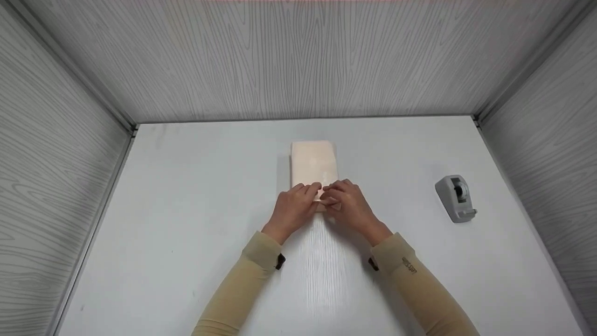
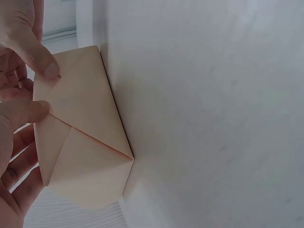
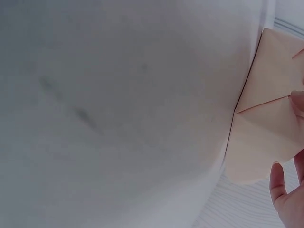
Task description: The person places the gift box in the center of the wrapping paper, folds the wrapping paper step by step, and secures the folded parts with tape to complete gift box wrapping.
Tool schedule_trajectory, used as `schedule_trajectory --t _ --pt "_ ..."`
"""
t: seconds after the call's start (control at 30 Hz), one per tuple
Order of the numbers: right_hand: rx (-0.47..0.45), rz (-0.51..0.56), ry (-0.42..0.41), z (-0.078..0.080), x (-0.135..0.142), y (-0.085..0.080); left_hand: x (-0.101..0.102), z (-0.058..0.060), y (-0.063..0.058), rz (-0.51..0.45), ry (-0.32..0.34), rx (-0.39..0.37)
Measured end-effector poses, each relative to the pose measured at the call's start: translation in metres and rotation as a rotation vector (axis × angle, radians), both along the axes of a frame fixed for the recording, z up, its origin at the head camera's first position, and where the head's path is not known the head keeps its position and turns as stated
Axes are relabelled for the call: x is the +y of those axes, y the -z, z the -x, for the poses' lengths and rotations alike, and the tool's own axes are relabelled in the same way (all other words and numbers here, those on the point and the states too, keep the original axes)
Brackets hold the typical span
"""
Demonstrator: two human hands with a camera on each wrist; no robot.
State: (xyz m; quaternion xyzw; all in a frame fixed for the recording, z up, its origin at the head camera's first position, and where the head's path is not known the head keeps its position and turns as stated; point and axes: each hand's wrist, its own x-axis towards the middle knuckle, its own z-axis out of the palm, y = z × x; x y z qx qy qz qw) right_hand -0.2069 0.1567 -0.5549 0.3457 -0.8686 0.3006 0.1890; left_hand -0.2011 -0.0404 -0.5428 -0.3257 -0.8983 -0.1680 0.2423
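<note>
A box wrapped in pale peach paper (image 1: 313, 161) lies on the table, its near end towards me. That end shows diagonal folds and a triangular flap (image 2: 90, 149). My left hand (image 1: 293, 209) grips the near end's left side, with its thumb (image 2: 37, 111) on the folded paper and its fingers along the upper edge. On the right side, my right hand (image 1: 350, 205) pinches the paper at the same edge, its thumb (image 2: 45, 66) against the end. In the right wrist view, the lower flap (image 3: 256, 147) hangs loose, and most of the right hand is cut off.
A grey tape dispenser (image 1: 457, 198) with a roll stands on the right side of the white table (image 1: 196, 186). Grey wood-grain panels (image 1: 289, 60) enclose the table at the back and on both sides.
</note>
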Motion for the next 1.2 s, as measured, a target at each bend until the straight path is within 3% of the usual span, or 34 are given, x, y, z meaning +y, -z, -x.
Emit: schedule_trajectory --t 0.53,0.63,0.8,0.97,1.2 --pt "0.046 -0.184 0.135 0.0 -0.014 -0.006 -0.003 -0.003 -0.001 -0.008 -0.045 -0.091" --pt "0.022 -0.19 0.145 0.001 -0.015 -0.009 -0.008 -0.001 0.0 0.002 -0.027 -0.14" --pt "-0.029 -0.186 0.141 0.003 -0.015 -0.01 -0.022 0.002 0.0 0.076 -0.044 -0.296" --pt "-0.07 -0.182 0.121 0.001 -0.014 -0.012 -0.032 0.003 -0.003 0.072 0.001 -0.384" --pt "-0.077 -0.211 0.126 -0.007 -0.012 -0.014 -0.037 0.006 -0.004 0.045 0.073 -0.368"
